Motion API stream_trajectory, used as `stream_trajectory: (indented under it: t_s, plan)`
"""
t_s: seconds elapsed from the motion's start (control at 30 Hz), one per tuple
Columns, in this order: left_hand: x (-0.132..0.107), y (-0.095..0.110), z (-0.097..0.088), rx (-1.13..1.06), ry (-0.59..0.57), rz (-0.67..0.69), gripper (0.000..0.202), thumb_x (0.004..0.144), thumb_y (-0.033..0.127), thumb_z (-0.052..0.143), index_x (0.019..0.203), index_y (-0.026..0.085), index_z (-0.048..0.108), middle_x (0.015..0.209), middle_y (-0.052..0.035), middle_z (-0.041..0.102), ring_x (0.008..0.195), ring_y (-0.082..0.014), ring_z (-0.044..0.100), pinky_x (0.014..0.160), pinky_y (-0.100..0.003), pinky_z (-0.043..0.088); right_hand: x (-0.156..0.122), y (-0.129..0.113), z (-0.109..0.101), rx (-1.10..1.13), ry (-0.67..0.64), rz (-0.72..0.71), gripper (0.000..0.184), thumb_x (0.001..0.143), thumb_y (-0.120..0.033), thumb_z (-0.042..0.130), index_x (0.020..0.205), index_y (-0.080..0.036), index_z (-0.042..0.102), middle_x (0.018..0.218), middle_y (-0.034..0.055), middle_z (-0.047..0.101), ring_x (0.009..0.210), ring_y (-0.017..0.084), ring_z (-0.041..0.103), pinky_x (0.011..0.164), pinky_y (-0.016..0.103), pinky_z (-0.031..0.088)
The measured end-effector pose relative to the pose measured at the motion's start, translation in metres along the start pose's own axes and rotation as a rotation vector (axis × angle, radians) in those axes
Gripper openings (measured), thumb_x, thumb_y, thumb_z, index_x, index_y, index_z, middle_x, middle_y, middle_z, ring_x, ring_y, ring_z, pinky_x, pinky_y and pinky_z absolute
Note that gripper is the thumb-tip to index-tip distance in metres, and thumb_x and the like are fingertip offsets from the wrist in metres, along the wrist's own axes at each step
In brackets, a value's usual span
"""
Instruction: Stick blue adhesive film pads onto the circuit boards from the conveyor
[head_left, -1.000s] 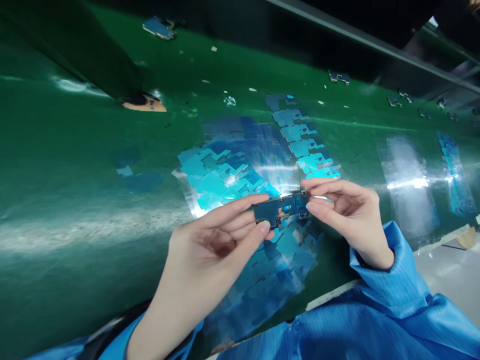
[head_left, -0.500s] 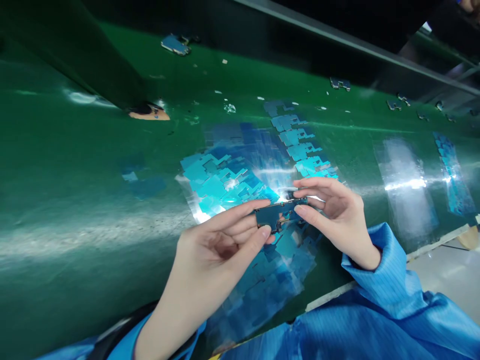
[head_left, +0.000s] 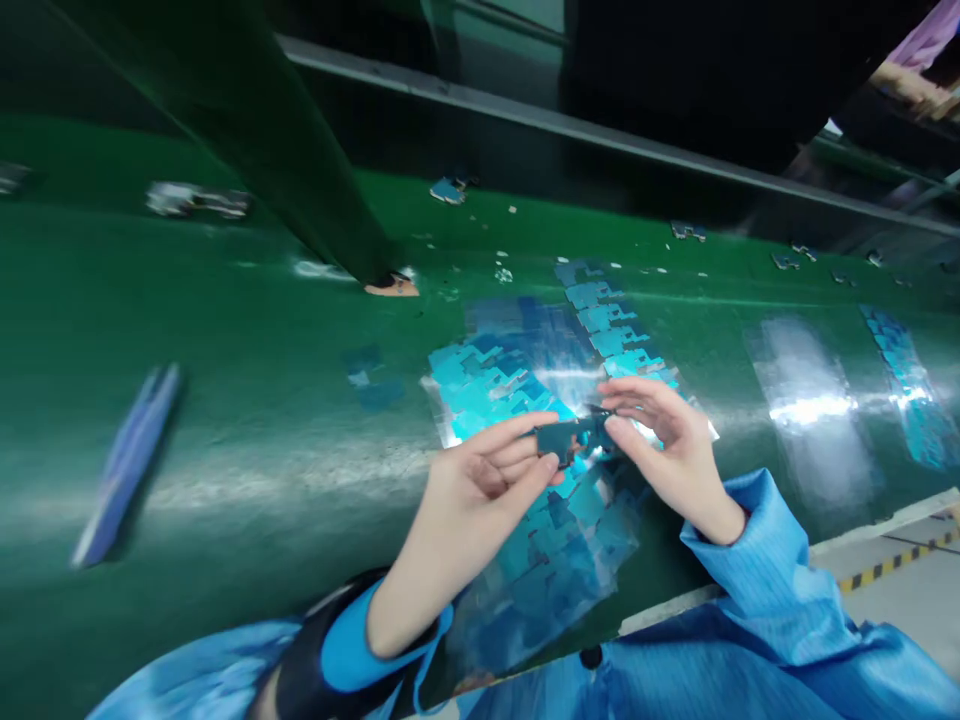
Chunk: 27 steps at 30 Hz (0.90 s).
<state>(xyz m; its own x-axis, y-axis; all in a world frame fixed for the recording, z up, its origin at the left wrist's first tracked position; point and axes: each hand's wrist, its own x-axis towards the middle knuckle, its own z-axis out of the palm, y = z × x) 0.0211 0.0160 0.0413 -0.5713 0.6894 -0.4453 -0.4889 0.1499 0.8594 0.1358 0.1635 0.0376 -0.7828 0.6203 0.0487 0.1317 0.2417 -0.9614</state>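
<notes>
View now wider. Left hand, right hand: fingertips pinching ends of small board; best held by edges, level, above film sheets.

The conveyor belt was glossy deep green. The circuit board looked dark teal over cyan and blue film cut-outs. The near right sleeve was bright blue, finely striped. At the right, the floor tape ran yellow and black.
</notes>
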Motion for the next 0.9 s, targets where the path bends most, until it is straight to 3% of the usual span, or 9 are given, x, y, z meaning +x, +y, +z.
stream_trajectory:
  t_s: [0.1,0.23,0.37,0.5,0.6,0.67,0.77,0.9]
  plan:
    - [-0.001,-0.002,0.003,0.013,-0.073,-0.005,0.032,0.068,0.016,0.075,0.099,0.014,0.071,0.06,0.0014,0.071,0.059,-0.0129,0.069,0.061,-0.019,0.054,-0.003,0.007,0.002,-0.022,-0.039,0.042,0.025,0.081,-0.034,0.069,0.103,-0.022,0.066,0.085,0.002,0.073,0.077,0.016,0.07,0.076,0.029,0.057]
    - [0.005,-0.008,0.003,-0.08,-0.092,0.025,0.035,0.065,0.014,0.076,0.099,0.012,0.07,0.07,-0.0028,0.075,0.057,-0.0124,0.068,0.061,-0.021,0.052,0.0,0.018,-0.007,-0.031,0.031,0.101,0.028,0.086,-0.046,0.06,0.093,-0.021,0.071,0.078,0.0046,0.072,0.07,0.018,0.069,0.067,0.03,0.057]
    - [0.011,-0.008,0.002,-0.153,-0.042,0.118,0.037,0.061,0.014,0.078,0.097,0.011,0.07,0.064,-0.0034,0.073,0.054,-0.013,0.066,0.059,-0.023,0.051,0.003,0.015,-0.015,0.048,-0.121,0.124,0.029,0.076,-0.047,0.071,0.083,-0.019,0.071,0.06,0.0023,0.067,0.055,0.018,0.065,0.056,0.029,0.055]
    - [0.012,-0.002,-0.001,-0.215,-0.009,0.193,0.043,0.06,0.015,0.079,0.102,0.011,0.069,0.058,-0.001,0.069,0.054,-0.0139,0.065,0.06,-0.024,0.051,0.018,0.001,-0.016,-0.029,-0.199,0.085,0.037,0.073,-0.052,0.072,0.074,-0.016,0.068,0.054,0.0028,0.065,0.05,0.016,0.062,0.053,0.028,0.051]
    - [0.017,0.006,-0.01,-0.266,0.079,0.267,0.043,0.063,0.017,0.076,0.104,0.013,0.066,0.074,-0.0048,0.074,0.067,-0.0148,0.068,0.067,-0.024,0.052,0.058,-0.008,-0.016,-0.126,-0.189,0.048,0.043,0.074,-0.057,0.069,0.075,-0.014,0.067,0.055,0.0027,0.064,0.051,0.015,0.061,0.054,0.028,0.051]
    - [0.022,0.012,-0.018,-0.296,0.139,0.308,0.036,0.065,0.019,0.073,0.1,0.012,0.066,0.072,-0.005,0.073,0.065,-0.0134,0.066,0.063,-0.022,0.05,0.096,-0.013,-0.015,-0.193,-0.144,0.04,0.043,0.078,-0.055,0.067,0.078,-0.013,0.066,0.064,0.0033,0.066,0.057,0.014,0.062,0.059,0.028,0.054]
    - [0.03,0.018,-0.03,-0.33,0.183,0.342,0.024,0.067,0.021,0.067,0.088,0.011,0.066,0.049,0.0047,0.056,0.042,-0.0067,0.046,0.042,-0.017,0.035,0.158,-0.018,-0.015,-0.355,-0.052,0.04,0.028,0.092,-0.04,0.057,0.095,-0.012,0.063,0.084,0.003,0.067,0.071,0.012,0.064,0.067,0.03,0.056]
    - [0.036,0.022,-0.038,-0.356,0.215,0.354,0.013,0.066,0.019,0.064,0.077,0.012,0.064,0.038,0.0125,0.033,0.034,-0.0029,0.023,0.036,-0.016,0.017,0.21,-0.02,-0.022,-0.631,0.067,-0.042,0.027,0.094,-0.033,0.055,0.115,-0.017,0.059,0.115,0.0077,0.062,0.095,0.018,0.063,0.081,0.037,0.055]
